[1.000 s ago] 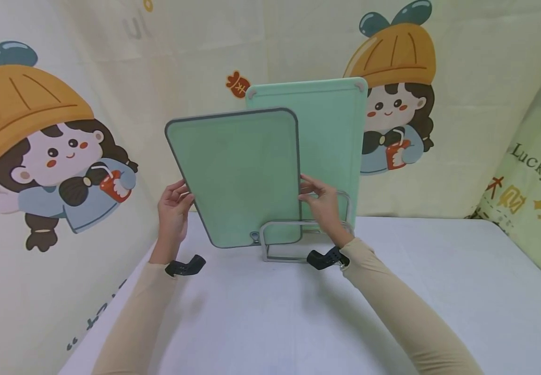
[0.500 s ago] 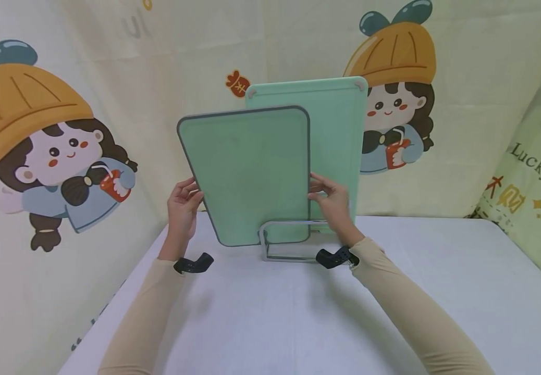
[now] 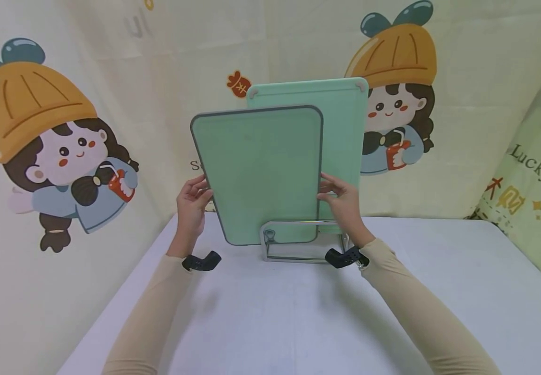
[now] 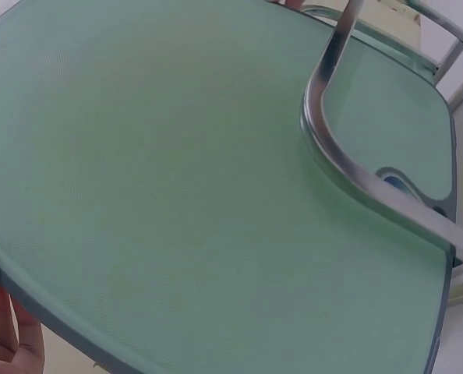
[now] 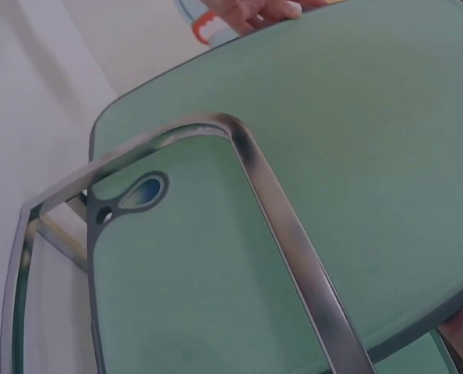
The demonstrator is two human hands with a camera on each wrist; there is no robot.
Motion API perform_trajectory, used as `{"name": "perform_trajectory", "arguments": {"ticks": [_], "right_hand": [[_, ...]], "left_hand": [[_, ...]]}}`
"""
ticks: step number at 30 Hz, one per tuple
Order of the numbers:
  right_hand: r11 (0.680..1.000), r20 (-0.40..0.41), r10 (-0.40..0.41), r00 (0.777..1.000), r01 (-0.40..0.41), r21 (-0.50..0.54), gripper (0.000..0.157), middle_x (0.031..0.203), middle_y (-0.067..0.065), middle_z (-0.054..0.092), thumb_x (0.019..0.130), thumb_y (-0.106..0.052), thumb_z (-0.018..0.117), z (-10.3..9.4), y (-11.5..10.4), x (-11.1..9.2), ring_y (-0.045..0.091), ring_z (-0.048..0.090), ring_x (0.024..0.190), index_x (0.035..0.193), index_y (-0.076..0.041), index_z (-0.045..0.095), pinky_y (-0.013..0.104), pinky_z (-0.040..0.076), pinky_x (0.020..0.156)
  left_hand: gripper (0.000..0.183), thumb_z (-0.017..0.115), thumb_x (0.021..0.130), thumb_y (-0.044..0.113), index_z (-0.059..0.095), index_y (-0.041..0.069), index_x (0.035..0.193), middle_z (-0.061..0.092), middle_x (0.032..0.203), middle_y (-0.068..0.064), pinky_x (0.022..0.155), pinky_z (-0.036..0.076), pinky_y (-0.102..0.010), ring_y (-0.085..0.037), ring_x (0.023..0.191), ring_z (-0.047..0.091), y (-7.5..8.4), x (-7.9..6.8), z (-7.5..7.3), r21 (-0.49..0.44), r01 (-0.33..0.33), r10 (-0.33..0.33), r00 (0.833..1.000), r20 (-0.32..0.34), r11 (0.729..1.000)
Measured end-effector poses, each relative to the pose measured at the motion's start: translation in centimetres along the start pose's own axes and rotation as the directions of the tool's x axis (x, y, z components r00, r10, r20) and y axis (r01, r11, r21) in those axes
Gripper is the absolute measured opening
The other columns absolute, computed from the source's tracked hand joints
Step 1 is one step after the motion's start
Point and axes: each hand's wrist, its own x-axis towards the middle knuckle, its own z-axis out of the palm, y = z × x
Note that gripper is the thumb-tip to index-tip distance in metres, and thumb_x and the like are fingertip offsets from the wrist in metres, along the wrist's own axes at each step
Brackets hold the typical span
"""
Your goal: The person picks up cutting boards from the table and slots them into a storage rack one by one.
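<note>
1. Hands first: the left hand (image 3: 193, 202) and the right hand (image 3: 343, 200) each clasp a side edge of the grey-rimmed cutting board (image 3: 261, 174), fingers curled round it.
2. Board has slid rightward since a second ago; its lower right corner now sits behind the front bar of the metal rack (image 3: 298, 224), so seating looks close.
3. Behind, the larger green board (image 3: 341, 130) stands upright, unmoved.

Two boards (image 3: 261, 172) (one rack (image 3: 298, 250))
</note>
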Motion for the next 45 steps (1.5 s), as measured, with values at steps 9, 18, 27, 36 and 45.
{"name": "perform_trajectory", "arguments": {"ticks": [9,18,27,36,45], "right_hand": [[1.000,-0.001,0.015,1.000,-0.015,0.002,0.049,0.085,-0.012,0.061,0.078,0.018,0.061,-1.6,0.0,0.0,-0.004,0.060,0.079,0.125,0.004,0.057,0.014,0.054,0.072],[0.998,0.057,0.052,0.997,-0.051,-0.030,0.047,0.083,-0.017,0.059,0.081,0.014,0.061,-3.6,-0.4,-0.2,-0.002,0.060,0.082,0.127,0.007,0.053,0.012,0.052,0.073],[0.998,0.077,0.048,0.996,-0.045,-0.045,0.046,0.082,-0.018,0.061,0.081,0.012,0.063,-5.2,-0.4,-0.1,-0.001,0.060,0.082,0.126,0.006,0.052,0.012,0.052,0.074],[0.998,0.059,0.032,0.998,-0.029,-0.053,0.045,0.083,-0.015,0.061,0.082,0.010,0.063,-6.4,-0.3,-0.2,0.001,0.059,0.081,0.126,0.005,0.053,0.012,0.053,0.073],[0.998,0.045,0.019,0.999,-0.017,-0.053,0.042,0.083,-0.014,0.062,0.083,0.008,0.063,-7.3,-0.2,-0.2,0.002,0.060,0.079,0.124,0.000,0.057,0.013,0.054,0.071]], "left_hand": [[0.034,0.057,0.085,-0.012,0.065,0.019,0.099,0.068,0.090,0.004,0.074,0.055,-0.018,-0.009,0.080,0.061,-0.5,0.0,1.2,-0.001,-0.005,0.005,0.999,0.035,1.000],[0.033,0.059,0.085,-0.009,0.066,0.019,0.101,0.067,0.091,0.004,0.074,0.055,-0.019,-0.010,0.080,0.061,-0.7,-0.1,2.3,0.021,-0.009,0.008,0.997,0.079,1.000],[0.030,0.065,0.083,-0.003,0.066,0.021,0.100,0.066,0.091,0.004,0.073,0.052,-0.018,-0.012,0.079,0.058,-1.2,-0.2,3.4,0.038,-0.009,0.005,0.995,0.102,0.999],[0.034,0.060,0.085,-0.008,0.064,0.023,0.101,0.066,0.092,0.005,0.066,0.049,-0.018,-0.011,0.079,0.057,-1.6,-0.3,4.5,0.058,0.003,-0.011,0.992,0.127,0.998],[0.033,0.062,0.084,-0.005,0.064,0.024,0.100,0.067,0.092,0.007,0.074,0.052,-0.018,-0.010,0.083,0.060,-2.0,-0.4,5.4,0.061,0.024,-0.032,0.990,0.137,0.998]]}}
